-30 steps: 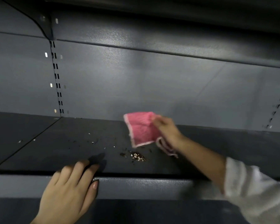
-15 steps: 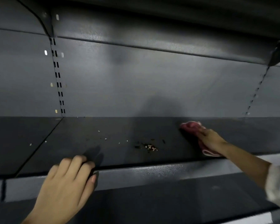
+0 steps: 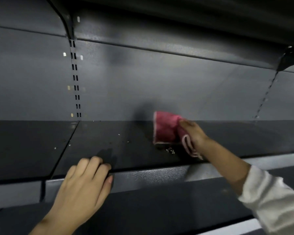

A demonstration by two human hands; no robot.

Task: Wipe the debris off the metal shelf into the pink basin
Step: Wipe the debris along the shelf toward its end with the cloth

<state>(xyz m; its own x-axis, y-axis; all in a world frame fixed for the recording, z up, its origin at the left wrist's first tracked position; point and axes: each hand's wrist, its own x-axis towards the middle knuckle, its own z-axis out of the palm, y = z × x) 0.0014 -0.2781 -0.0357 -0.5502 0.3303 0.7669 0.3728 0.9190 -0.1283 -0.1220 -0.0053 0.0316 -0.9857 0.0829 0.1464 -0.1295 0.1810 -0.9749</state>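
My right hand (image 3: pixel 193 133) grips a pink cloth (image 3: pixel 165 128) with a pale trim and presses it on the dark metal shelf (image 3: pixel 129 155), near the back wall. A small heap of light crumbs (image 3: pixel 170 150) lies just in front of the cloth's lower edge. A few scattered specks (image 3: pixel 119 134) dot the shelf further left. My left hand (image 3: pixel 85 185) rests over the shelf's front lip, fingers curled onto its top and holding nothing. No pink basin is in view.
The grey back panel (image 3: pixel 143 85) carries slotted uprights (image 3: pixel 75 82) at left and right. An upper shelf (image 3: pixel 176 17) overhangs the space. A second shelf section (image 3: pixel 24 146) adjoins on the left, and a lower shelf (image 3: pixel 151 206) runs below.
My right hand has swept the cloth back left from the right side of the shelf, to just behind the crumb heap. My left hand stays on the front lip.
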